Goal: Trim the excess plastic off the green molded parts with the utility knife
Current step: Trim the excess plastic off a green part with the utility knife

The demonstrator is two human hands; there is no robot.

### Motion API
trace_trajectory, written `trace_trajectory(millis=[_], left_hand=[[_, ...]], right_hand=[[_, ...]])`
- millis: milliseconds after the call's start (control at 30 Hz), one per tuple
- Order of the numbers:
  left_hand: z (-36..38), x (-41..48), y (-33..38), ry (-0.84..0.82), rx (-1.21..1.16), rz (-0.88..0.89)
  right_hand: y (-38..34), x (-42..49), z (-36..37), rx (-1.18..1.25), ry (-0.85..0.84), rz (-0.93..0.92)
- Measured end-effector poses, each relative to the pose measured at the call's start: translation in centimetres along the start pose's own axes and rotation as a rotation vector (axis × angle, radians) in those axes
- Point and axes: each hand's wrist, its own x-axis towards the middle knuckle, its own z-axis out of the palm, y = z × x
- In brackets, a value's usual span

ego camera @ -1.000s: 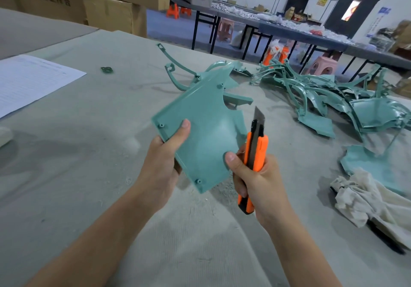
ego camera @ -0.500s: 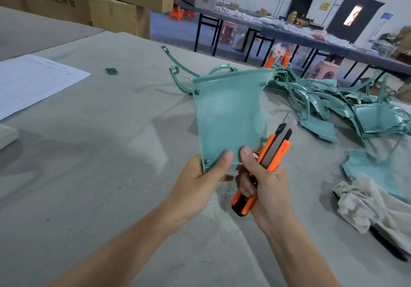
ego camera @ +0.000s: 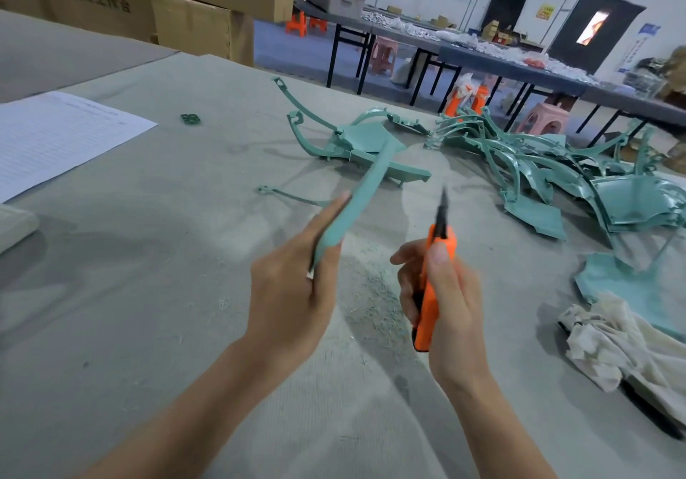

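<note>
Green part (ego camera: 362, 189), edge-on, pinched between thumb and straight fingers of left hand (ego camera: 293, 289). Right hand (ego camera: 451, 304) curls round utility knife (ego camera: 427, 311), blade toward twelve o'clock.

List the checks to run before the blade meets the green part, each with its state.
1. Left hand grips the green part: ok.
2. Right hand holds the utility knife: ok.
3. Blade is out of the handle: ok.
4. Blade is apart from the part and the left hand: ok.
5. Excess plastic on the edge located: cannot tell, the part is seen edge-on.
</note>
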Motion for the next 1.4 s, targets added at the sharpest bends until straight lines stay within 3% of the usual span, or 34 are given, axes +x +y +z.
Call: trace_trajectory(millis=[233,467,800,1400], left_hand=[[0.2,-0.9,0.8,-0.102,0.004,-0.121],[0.6,-1.1,0.2,-0.096,-0.119,-0.115],[0.6,-0.6,0.4,0.021,-0.202,-0.139],[0.0,-0.2,1.2,-0.061,-0.073,-0.080]], right_hand=[[-0.3,-1.6,1.4,-0.353,-0.110,-0.272],[-0.4,-1.6,1.4,-0.526,-0.154,-0.357],[-1.0,-1.7,2.1,-0.570,-0.151,-0.418],[-0.9,-0.4,2.2,-0.549,-0.016,-0.355]])
